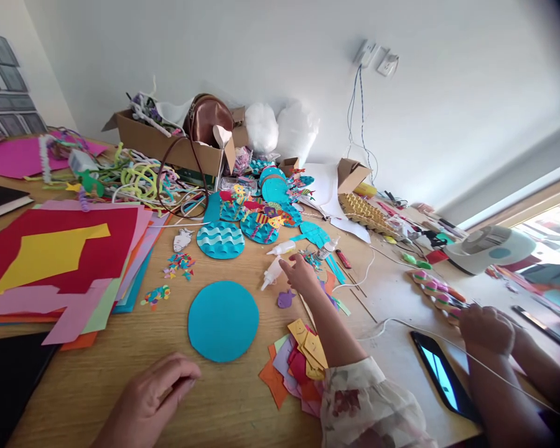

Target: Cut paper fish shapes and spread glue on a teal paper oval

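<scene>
My left hand (pixel 152 392) rests on the wooden table (pixel 224 410) near its front edge, fingers loosely bent, with nothing in it. Just beyond it lies a blue foam circle (pixel 223 320). My right hand (pixel 302 275), in a floral sleeve, is stretched forward with its fingertips at a small white glue bottle (pixel 271 272) lying on the table. The fingers are not wrapped round the bottle. A second glue bottle (pixel 282 248) lies just behind, and a purple fish cut-out (pixel 285 299) is beside my wrist. Coloured paper scraps (pixel 298 367) lie under my forearm.
Stacked coloured sheets (pixel 60 261) fill the left. Blue wave discs and fish decorations (pixel 242 227) and a cardboard box (pixel 168 146) with a brown bag stand behind. On the right another person's hands (pixel 488 330) work near a phone (pixel 441 376), a white cord (pixel 401 323) and an iron (pixel 490 247).
</scene>
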Demonstrator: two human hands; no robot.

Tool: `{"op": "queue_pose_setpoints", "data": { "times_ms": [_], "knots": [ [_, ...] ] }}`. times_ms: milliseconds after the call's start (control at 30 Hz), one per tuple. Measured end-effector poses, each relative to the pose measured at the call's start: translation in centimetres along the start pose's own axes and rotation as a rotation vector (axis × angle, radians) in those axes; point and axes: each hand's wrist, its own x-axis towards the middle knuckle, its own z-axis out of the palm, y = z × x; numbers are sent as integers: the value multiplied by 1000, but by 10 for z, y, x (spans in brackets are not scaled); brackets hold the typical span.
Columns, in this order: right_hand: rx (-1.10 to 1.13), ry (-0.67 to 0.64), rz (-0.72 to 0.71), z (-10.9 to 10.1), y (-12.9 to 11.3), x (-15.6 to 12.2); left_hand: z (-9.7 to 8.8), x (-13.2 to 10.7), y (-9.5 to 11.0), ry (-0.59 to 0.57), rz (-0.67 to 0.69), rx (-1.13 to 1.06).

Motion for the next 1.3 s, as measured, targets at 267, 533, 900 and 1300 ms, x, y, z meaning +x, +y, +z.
{"op": "queue_pose_setpoints", "data": {
  "times_ms": [267,533,900,1300],
  "knots": [
    [30,-166,-395,-34,-29,-104,-3,1,-3,-113,-154,-110],
    [156,-489,-560,5,-50,-167,5,3,1,-150,-169,-101],
    [607,-669,-256,46,-58,-167,-2,6,8,53,97,130],
    [1088,-904,56,58,-48,-164,1,0,4,-35,229,152]
  ]
}}
